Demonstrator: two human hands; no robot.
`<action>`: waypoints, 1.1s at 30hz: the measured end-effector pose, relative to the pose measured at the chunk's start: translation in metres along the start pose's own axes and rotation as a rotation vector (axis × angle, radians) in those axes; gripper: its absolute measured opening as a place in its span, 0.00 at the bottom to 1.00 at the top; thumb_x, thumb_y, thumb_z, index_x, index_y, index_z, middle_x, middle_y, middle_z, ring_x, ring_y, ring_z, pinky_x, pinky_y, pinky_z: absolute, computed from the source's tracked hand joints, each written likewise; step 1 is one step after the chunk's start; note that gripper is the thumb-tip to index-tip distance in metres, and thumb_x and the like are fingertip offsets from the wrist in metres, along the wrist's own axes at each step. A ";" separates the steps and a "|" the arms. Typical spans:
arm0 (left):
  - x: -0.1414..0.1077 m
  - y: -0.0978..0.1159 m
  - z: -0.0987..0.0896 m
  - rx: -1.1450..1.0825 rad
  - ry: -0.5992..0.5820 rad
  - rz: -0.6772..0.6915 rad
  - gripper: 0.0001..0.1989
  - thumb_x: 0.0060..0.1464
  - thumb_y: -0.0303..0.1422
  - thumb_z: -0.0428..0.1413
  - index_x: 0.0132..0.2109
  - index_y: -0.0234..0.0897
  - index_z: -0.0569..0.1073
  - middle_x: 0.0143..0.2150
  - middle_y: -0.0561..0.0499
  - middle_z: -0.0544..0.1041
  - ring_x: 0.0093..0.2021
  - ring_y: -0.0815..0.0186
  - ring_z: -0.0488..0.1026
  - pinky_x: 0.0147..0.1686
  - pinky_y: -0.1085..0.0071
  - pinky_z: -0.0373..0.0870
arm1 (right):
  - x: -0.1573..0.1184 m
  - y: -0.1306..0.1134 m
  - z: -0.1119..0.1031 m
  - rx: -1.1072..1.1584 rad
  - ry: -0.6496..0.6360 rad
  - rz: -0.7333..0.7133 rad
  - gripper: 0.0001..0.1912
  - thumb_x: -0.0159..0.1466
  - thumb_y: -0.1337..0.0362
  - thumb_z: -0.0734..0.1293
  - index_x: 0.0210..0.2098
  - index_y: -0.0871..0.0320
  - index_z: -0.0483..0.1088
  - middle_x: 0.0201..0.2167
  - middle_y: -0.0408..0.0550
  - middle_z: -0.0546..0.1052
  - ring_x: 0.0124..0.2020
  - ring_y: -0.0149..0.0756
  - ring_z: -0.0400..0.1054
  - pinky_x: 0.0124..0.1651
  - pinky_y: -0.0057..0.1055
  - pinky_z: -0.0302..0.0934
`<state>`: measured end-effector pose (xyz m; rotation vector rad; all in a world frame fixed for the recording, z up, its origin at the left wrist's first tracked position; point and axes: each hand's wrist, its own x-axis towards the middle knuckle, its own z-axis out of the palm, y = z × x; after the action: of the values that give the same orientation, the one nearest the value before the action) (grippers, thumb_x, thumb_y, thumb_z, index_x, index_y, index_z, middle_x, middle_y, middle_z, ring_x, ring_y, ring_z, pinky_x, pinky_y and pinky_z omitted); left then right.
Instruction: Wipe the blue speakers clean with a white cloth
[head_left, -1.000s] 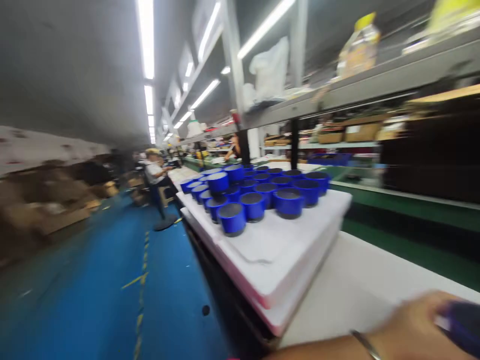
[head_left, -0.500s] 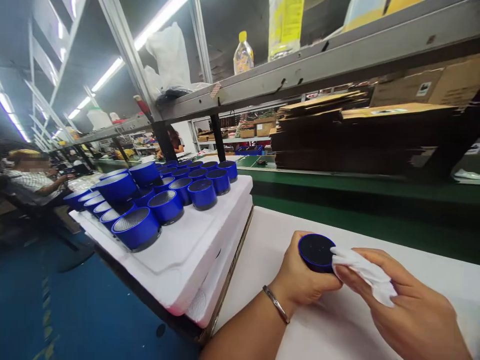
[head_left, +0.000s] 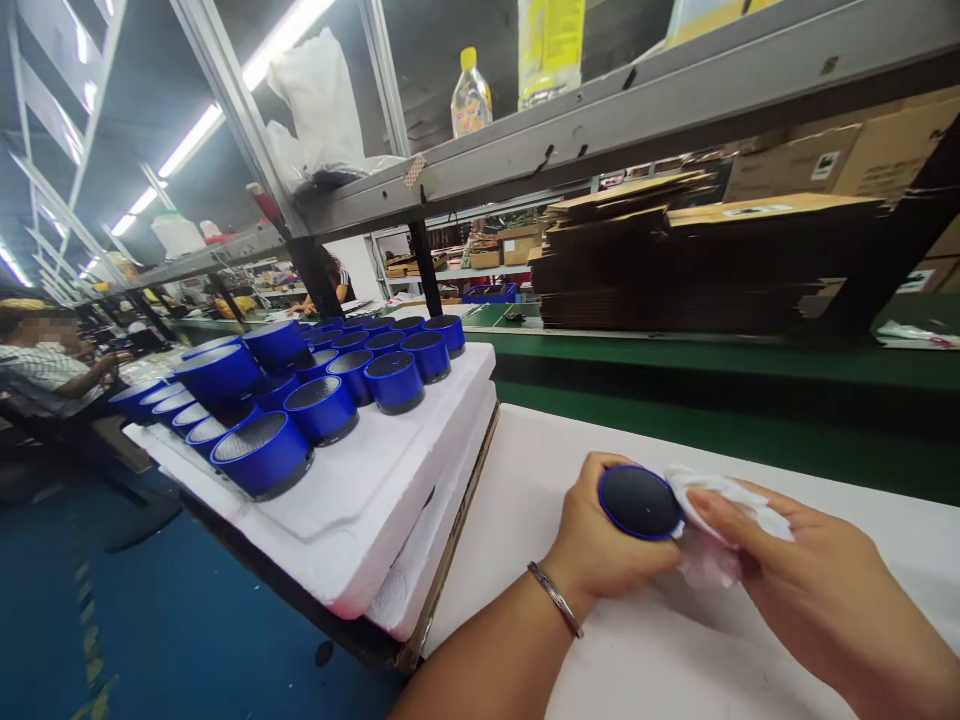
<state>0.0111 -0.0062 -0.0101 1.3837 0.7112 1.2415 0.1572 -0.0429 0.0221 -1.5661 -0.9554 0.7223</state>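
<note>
My left hand (head_left: 607,545) is wrapped round a small round speaker (head_left: 640,502) with a black top and a blue rim. It holds the speaker above the white tabletop (head_left: 517,500). In my right hand (head_left: 817,570) is a crumpled white cloth (head_left: 724,525), pinched between thumb and fingers. The cloth presses against the right side of the speaker's rim. Several more blue cylindrical speakers (head_left: 259,455) stand in rows on a white foam tray (head_left: 375,500) to the left, some stacked on others.
A green conveyor belt (head_left: 675,385) runs behind the table. Beyond it lies a stack of flattened cardboard (head_left: 675,265). Overhead, a metal shelf (head_left: 510,165) carries a bottle (head_left: 471,95) and a white bag (head_left: 319,105). A co-worker (head_left: 52,360) sits at the far left.
The cloth has shifted from the top edge of the speaker to its side, and the right thumb now lies over the cloth. The speaker has tilted slightly. The whole view has shifted a little.
</note>
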 end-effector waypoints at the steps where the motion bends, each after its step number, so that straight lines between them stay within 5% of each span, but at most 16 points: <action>1: 0.002 0.000 -0.002 0.004 0.019 -0.005 0.30 0.33 0.24 0.68 0.47 0.39 0.70 0.39 0.56 0.74 0.34 0.69 0.68 0.35 0.72 0.65 | -0.003 0.001 0.000 -0.046 -0.003 -0.023 0.32 0.38 0.35 0.74 0.32 0.53 0.82 0.39 0.48 0.81 0.41 0.55 0.74 0.32 0.36 0.70; 9: 0.003 -0.002 -0.010 0.087 0.035 -0.024 0.27 0.34 0.23 0.65 0.45 0.40 0.69 0.35 0.58 0.72 0.32 0.71 0.66 0.31 0.74 0.63 | 0.002 0.002 0.017 -0.099 -0.009 -0.175 0.32 0.44 0.33 0.73 0.36 0.52 0.82 0.39 0.48 0.81 0.41 0.54 0.75 0.31 0.37 0.70; 13: -0.001 0.001 -0.007 0.138 -0.045 -0.031 0.26 0.33 0.22 0.65 0.44 0.40 0.70 0.35 0.58 0.72 0.32 0.71 0.65 0.32 0.73 0.63 | 0.005 0.003 0.010 -0.063 0.016 -0.203 0.32 0.43 0.33 0.74 0.35 0.52 0.82 0.39 0.50 0.81 0.42 0.56 0.75 0.33 0.40 0.72; 19: 0.001 0.004 -0.010 0.147 -0.038 -0.038 0.28 0.32 0.22 0.64 0.45 0.40 0.70 0.37 0.57 0.73 0.33 0.70 0.67 0.32 0.73 0.64 | 0.002 0.010 -0.002 -0.235 -0.104 -0.228 0.34 0.47 0.29 0.70 0.36 0.50 0.82 0.33 0.47 0.80 0.30 0.49 0.72 0.32 0.41 0.69; 24: -0.002 0.000 -0.007 0.177 -0.071 -0.079 0.27 0.31 0.22 0.63 0.43 0.40 0.70 0.33 0.58 0.71 0.29 0.71 0.65 0.27 0.74 0.62 | 0.009 0.003 0.007 -0.143 -0.110 -0.272 0.33 0.48 0.32 0.70 0.38 0.52 0.82 0.40 0.48 0.80 0.41 0.53 0.74 0.39 0.41 0.70; 30: 0.009 -0.007 -0.010 0.072 0.076 0.010 0.29 0.32 0.22 0.65 0.46 0.38 0.68 0.37 0.56 0.73 0.34 0.70 0.67 0.35 0.73 0.64 | 0.002 0.011 0.004 -0.156 -0.197 -0.219 0.33 0.48 0.31 0.72 0.35 0.53 0.81 0.35 0.49 0.80 0.33 0.49 0.73 0.35 0.39 0.70; 33: 0.011 -0.006 -0.010 0.022 0.113 0.024 0.29 0.35 0.23 0.66 0.47 0.38 0.67 0.38 0.55 0.74 0.36 0.70 0.69 0.38 0.72 0.66 | -0.004 0.010 0.010 -0.044 -0.119 -0.162 0.34 0.45 0.32 0.74 0.36 0.54 0.81 0.36 0.49 0.80 0.34 0.49 0.73 0.31 0.36 0.70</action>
<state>0.0059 0.0087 -0.0138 1.3512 0.7905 1.3430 0.1486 -0.0424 0.0105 -1.4770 -1.1788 0.6898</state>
